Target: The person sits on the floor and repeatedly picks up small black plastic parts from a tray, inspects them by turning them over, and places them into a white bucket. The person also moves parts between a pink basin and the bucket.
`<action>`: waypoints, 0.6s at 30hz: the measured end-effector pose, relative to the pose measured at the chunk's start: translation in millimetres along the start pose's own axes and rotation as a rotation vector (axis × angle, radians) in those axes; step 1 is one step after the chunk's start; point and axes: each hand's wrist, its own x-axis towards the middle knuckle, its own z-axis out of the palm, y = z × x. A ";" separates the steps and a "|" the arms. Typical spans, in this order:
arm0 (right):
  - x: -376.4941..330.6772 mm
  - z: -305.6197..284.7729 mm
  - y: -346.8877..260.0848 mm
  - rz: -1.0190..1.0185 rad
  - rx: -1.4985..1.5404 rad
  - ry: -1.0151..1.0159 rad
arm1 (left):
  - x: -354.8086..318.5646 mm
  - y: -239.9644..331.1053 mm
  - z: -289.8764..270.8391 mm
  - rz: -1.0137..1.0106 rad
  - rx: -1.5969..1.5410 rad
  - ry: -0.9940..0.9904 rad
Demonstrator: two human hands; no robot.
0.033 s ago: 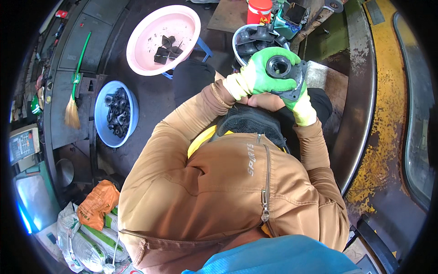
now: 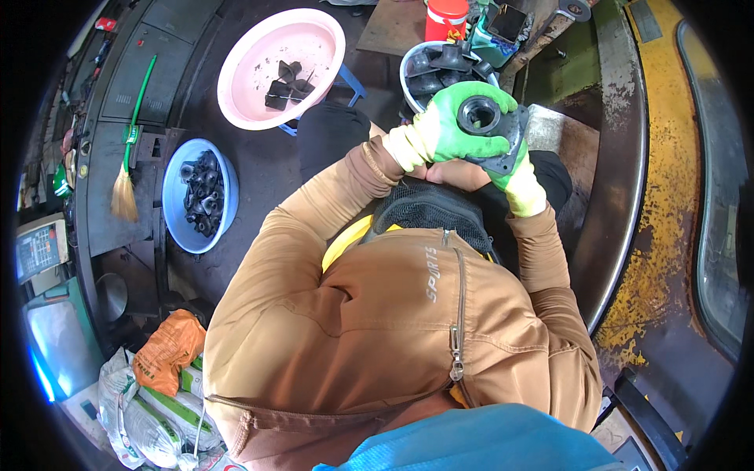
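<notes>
Rust-worn yellow panelling (image 2: 667, 180) is curving at right; the left hand (image 2: 451, 127) is gripping a black flanged fitting (image 2: 495, 119), which is partly hiding the right hand (image 2: 521, 185), whose grip I cannot tell.

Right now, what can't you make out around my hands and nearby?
In the head view:
- Right hand: most fingers hidden behind the black flanged part.
- That part's underside: turned away from the camera.
- Pale basin: lower side hidden by the left hand.
- Blue stool: mostly hidden by the pink basin.
- Blue fabric: cut off by the lower edge.
</notes>
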 end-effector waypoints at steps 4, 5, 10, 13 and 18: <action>-2.8 1.0 7.5 0.047 0.542 -0.040 | 2.3 2.6 -12.2 -0.009 -0.026 -0.130; -6.4 -0.2 10.4 0.122 0.520 -0.078 | 2.1 3.1 -15.4 0.002 -0.036 -0.158; -22.8 -2.4 24.5 0.237 0.667 -0.205 | -2.6 0.9 -14.7 -0.074 -0.205 -0.354; -25.5 7.2 26.9 0.299 0.795 -0.230 | -1.7 -1.8 -15.3 -0.090 -0.239 -0.451; -17.2 13.8 27.1 0.183 0.689 -0.041 | 12.0 2.0 -37.6 0.044 0.146 -0.430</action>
